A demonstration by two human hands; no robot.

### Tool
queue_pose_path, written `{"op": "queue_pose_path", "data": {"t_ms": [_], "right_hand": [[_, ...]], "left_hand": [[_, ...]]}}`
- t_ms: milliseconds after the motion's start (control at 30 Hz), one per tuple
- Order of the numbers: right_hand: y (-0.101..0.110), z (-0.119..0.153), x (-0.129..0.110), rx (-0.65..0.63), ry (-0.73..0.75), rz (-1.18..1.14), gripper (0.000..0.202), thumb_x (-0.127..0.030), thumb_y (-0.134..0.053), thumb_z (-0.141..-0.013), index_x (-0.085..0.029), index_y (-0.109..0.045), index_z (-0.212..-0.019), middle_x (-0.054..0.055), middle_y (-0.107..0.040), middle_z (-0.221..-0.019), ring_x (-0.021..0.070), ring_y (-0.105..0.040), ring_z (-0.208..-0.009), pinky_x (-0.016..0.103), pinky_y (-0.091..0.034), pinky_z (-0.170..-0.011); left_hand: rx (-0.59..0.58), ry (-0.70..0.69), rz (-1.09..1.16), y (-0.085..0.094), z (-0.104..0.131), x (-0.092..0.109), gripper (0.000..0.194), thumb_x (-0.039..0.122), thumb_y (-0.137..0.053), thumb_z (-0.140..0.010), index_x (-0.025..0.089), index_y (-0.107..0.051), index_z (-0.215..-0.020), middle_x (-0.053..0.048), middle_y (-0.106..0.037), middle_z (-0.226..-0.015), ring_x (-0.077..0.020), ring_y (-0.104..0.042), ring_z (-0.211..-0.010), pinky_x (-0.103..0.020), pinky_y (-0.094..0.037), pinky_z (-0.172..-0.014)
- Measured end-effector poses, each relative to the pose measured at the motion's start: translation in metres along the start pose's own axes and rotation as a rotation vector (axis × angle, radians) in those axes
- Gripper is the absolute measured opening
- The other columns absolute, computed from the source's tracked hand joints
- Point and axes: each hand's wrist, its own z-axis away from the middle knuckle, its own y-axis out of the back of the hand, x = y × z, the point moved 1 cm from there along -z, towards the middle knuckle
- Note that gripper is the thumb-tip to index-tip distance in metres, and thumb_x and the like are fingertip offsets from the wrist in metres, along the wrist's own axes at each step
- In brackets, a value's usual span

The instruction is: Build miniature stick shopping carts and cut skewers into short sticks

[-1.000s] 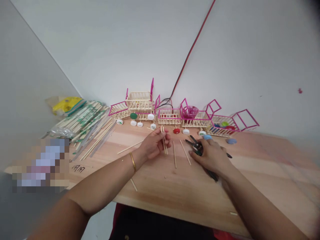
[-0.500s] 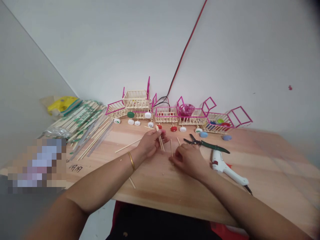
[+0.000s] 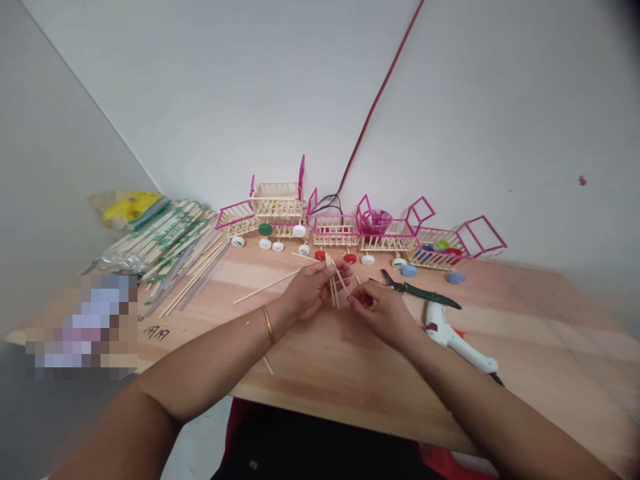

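My left hand (image 3: 313, 288) is closed on a few short wooden sticks (image 3: 331, 283), pinched between thumb and fingers and pointing down toward me. Close on its right, my right hand (image 3: 377, 308) pinches the lower end of another short stick (image 3: 343, 279), whose upper end leans against the left hand's bunch. A longer stick (image 3: 265, 288) lies on the wooden table (image 3: 320, 373) left of my hands. Just beyond my right hand are green-handled cutters (image 3: 430, 295), and a white glue gun (image 3: 457, 340) rests to its right.
Small stick-built carts (image 3: 334, 230) with pink edges and bottle-cap wheels line the wall. A pink cup (image 3: 376, 221) sits among them. Bundled sticks in printed wrappers (image 3: 173, 230) and a yellow packet (image 3: 133, 208) lie at the left. A red and black cable (image 3: 377, 100) runs down the wall.
My right hand has lifted a short stick from the table and brought it left to the bunch in my left hand. The whole view has shifted slightly.
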Motion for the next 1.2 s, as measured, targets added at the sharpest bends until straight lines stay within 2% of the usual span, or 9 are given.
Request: {"op": "queue_pose_path", "data": {"t_ms": [100,233,367,533,667,733,933,1067,1200], "right_hand": [[-0.005,0.0,0.001,0.005,0.008,-0.019,0.015,-0.025,-0.054,-0.081,-0.019,-0.06,-0.07,0.003,-0.062,-0.068,0.0144,-0.054,-0.062,0.026,-0.04,-0.059],[-0.003,0.001,0.003,-0.078,0.006,-0.09,0.017,-0.027,-0.052,-0.083,-0.019,-0.066,-0.078,0.004,-0.068,-0.076,0.0155,-0.06,-0.068,0.027,-0.045,-0.064],[0.001,0.001,0.004,-0.216,0.046,-0.162,0.019,-0.025,-0.051,-0.085,-0.022,-0.07,-0.09,0.003,-0.071,-0.087,0.0173,-0.065,-0.08,0.028,-0.049,-0.073],[-0.004,0.001,0.011,-0.31,0.1,-0.121,0.021,-0.025,-0.053,-0.086,-0.025,-0.074,-0.087,0.003,-0.073,-0.093,0.0198,-0.066,-0.089,0.032,-0.049,-0.079],[-0.007,0.001,0.017,-0.269,0.127,-0.055,0.021,-0.028,-0.055,-0.086,-0.023,-0.075,-0.079,0.005,-0.072,-0.089,0.0206,-0.065,-0.088,0.032,-0.049,-0.077],[-0.007,0.001,0.017,-0.255,0.141,-0.036,0.02,-0.028,-0.056,-0.087,-0.022,-0.075,-0.083,0.006,-0.071,-0.089,0.0203,-0.065,-0.088,0.032,-0.048,-0.078],[-0.008,0.004,0.013,-0.252,0.075,-0.09,0.019,-0.027,-0.055,-0.088,-0.024,-0.074,-0.093,0.004,-0.073,-0.091,0.0179,-0.066,-0.086,0.029,-0.047,-0.078],[-0.01,0.006,0.012,-0.238,0.002,-0.11,0.019,-0.028,-0.056,-0.086,-0.023,-0.074,-0.092,0.003,-0.075,-0.09,0.0183,-0.068,-0.081,0.027,-0.048,-0.072],[-0.012,0.006,0.013,-0.235,-0.016,-0.047,0.019,-0.029,-0.057,-0.085,-0.02,-0.074,-0.084,0.003,-0.074,-0.079,0.0175,-0.066,-0.07,0.025,-0.045,-0.063]], "left_hand": [[-0.123,-0.01,-0.082,-0.004,0.006,-0.002,0.025,0.028,-0.071,-0.077,0.012,-0.069,-0.097,-0.01,-0.069,-0.099,-0.0181,-0.065,-0.094,-0.037,-0.046,-0.095],[-0.224,-0.12,-0.27,-0.006,0.009,0.002,0.022,0.035,-0.071,-0.076,0.016,-0.07,-0.087,-0.007,-0.069,-0.101,-0.0179,-0.063,-0.095,-0.037,-0.045,-0.096],[-0.335,-0.272,-0.596,-0.008,0.012,0.01,0.018,0.033,-0.062,-0.084,0.017,-0.07,-0.086,-0.008,-0.069,-0.101,-0.0192,-0.061,-0.099,-0.034,-0.044,-0.094],[-0.421,-0.309,-0.671,-0.011,0.016,0.01,0.018,0.031,-0.058,-0.086,0.018,-0.071,-0.089,-0.009,-0.068,-0.105,-0.0205,-0.06,-0.102,-0.035,-0.042,-0.095],[-0.406,-0.336,-0.766,-0.011,0.016,0.006,0.017,0.029,-0.058,-0.086,0.02,-0.072,-0.086,-0.009,-0.065,-0.111,-0.0206,-0.057,-0.108,-0.034,-0.038,-0.1],[-0.379,-0.366,-0.809,-0.009,0.014,0.004,0.016,0.027,-0.059,-0.085,0.02,-0.073,-0.086,-0.008,-0.063,-0.113,-0.0207,-0.055,-0.11,-0.033,-0.037,-0.1],[-0.244,-0.401,-0.912,-0.002,0.008,0.003,0.017,0.029,-0.06,-0.085,0.023,-0.075,-0.09,-0.004,-0.058,-0.088,-0.0165,-0.054,-0.088,-0.028,-0.04,-0.086],[-0.301,-0.375,-0.908,-0.005,0.009,0.005,0.017,0.03,-0.061,-0.083,0.022,-0.075,-0.089,-0.004,-0.06,-0.081,-0.017,-0.054,-0.083,-0.028,-0.04,-0.084],[-0.329,-0.398,-0.918,-0.01,0.012,0.007,0.013,0.027,-0.064,-0.08,0.023,-0.076,-0.084,-0.005,-0.061,-0.078,-0.0176,-0.054,-0.08,-0.028,-0.04,-0.081]]}}
